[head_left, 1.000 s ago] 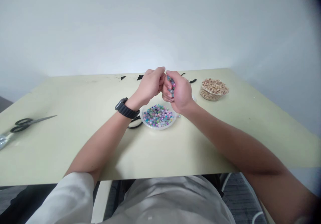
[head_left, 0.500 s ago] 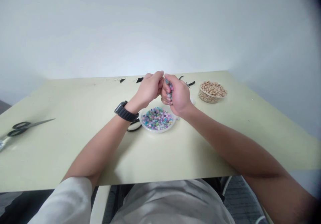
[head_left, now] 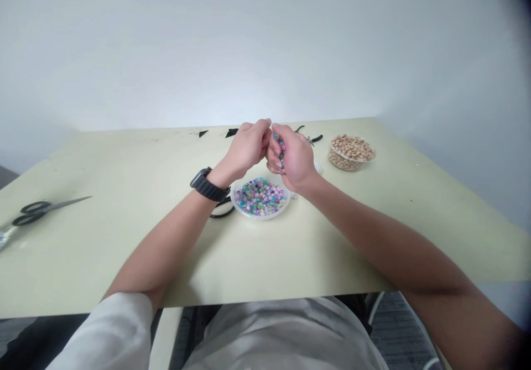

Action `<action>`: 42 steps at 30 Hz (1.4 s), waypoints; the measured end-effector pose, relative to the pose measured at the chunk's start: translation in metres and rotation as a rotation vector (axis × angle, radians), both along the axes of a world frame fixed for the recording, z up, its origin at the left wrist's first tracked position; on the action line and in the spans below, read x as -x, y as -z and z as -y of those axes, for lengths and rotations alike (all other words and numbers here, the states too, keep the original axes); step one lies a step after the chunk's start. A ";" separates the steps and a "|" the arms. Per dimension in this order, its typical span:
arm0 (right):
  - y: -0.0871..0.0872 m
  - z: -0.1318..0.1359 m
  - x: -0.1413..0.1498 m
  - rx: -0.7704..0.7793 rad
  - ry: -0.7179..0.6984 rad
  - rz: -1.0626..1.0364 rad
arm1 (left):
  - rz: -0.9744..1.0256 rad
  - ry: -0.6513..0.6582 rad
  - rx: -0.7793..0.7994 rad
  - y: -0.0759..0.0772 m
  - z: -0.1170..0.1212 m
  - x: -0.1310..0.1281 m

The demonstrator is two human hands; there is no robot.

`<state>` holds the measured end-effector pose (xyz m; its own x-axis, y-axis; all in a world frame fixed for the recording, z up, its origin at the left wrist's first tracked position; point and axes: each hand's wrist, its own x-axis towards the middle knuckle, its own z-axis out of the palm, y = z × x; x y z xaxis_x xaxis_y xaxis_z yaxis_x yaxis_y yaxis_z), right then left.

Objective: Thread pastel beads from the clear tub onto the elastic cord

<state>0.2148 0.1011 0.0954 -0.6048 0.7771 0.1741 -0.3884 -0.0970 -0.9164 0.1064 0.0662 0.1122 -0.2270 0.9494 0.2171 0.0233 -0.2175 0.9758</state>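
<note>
My right hand (head_left: 293,157) is curled around a string of colourful beads (head_left: 282,151), which shows between the fingers and the palm. Close against it, my left hand (head_left: 251,144) is closed, thumb and fingers pinched together at the right hand's fingertips. What the left fingers hold is hidden; it is too small to make out. Both hands hover just above and behind a round clear bowl (head_left: 265,216) of loose beads (head_left: 260,196) in pink, blue, green and purple.
Black-handled scissors (head_left: 37,210) lie at the left, and another black loop handle (head_left: 222,208) shows beside the bowl. Black-handled pliers (head_left: 314,139) lie behind the right hand. A clear tub (head_left: 347,162) of tan bean-like pieces stands at the right. Black scraps (head_left: 231,133) lie near the wall.
The two hands stay together in nearly the same place. The beads in my right hand have shifted slightly within the grip.
</note>
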 end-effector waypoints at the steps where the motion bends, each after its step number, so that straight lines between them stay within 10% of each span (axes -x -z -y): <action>1: 0.000 0.000 0.000 0.002 0.002 0.005 | -0.003 0.001 0.001 0.000 0.000 0.000; 42: 0.008 -0.006 0.003 -0.034 0.017 0.049 | -0.003 -0.005 0.018 0.004 -0.003 0.002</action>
<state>0.2114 0.1067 0.0879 -0.6003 0.7813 0.1708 -0.3441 -0.0595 -0.9371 0.1041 0.0695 0.1086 -0.2313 0.9520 0.2003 0.0274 -0.1994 0.9795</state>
